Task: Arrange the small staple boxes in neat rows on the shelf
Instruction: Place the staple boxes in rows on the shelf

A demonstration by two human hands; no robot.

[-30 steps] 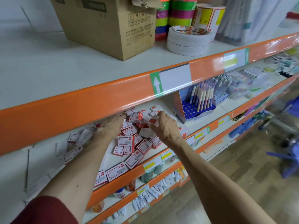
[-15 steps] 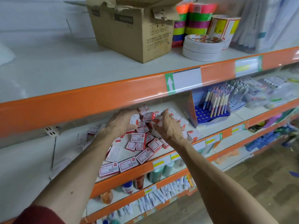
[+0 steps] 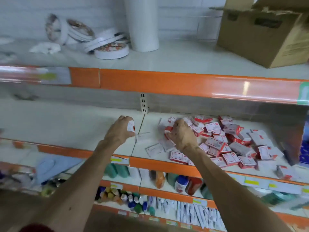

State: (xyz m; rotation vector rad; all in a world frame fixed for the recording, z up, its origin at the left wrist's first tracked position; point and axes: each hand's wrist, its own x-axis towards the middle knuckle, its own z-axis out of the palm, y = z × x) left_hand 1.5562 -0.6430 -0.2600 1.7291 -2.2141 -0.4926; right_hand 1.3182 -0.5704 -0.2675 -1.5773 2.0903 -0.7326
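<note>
A loose heap of small red-and-white staple boxes (image 3: 227, 141) lies on the right half of the white middle shelf (image 3: 66, 124). My left hand (image 3: 119, 131) hovers over the shelf just left of the heap, near the panel seam, and grips one staple box (image 3: 131, 126) between thumb and fingers. At the heap's left edge my right hand (image 3: 182, 133) has its fingers curled round a red staple box (image 3: 167, 129). The picture is blurred.
The orange edge of the upper shelf (image 3: 167, 82) overhangs the work area. On top stand a cardboard carton (image 3: 260, 34), a white roll (image 3: 143, 24) and tape rolls (image 3: 110, 49). Lower shelves hold bottles (image 3: 180, 181) and packets. A blue display (image 3: 305, 148) bounds the heap on the right.
The view swung left, so the heap now sits to the right. My left hand came out of the heap with one box and moved left over bare shelf. My right hand stays at the heap.
</note>
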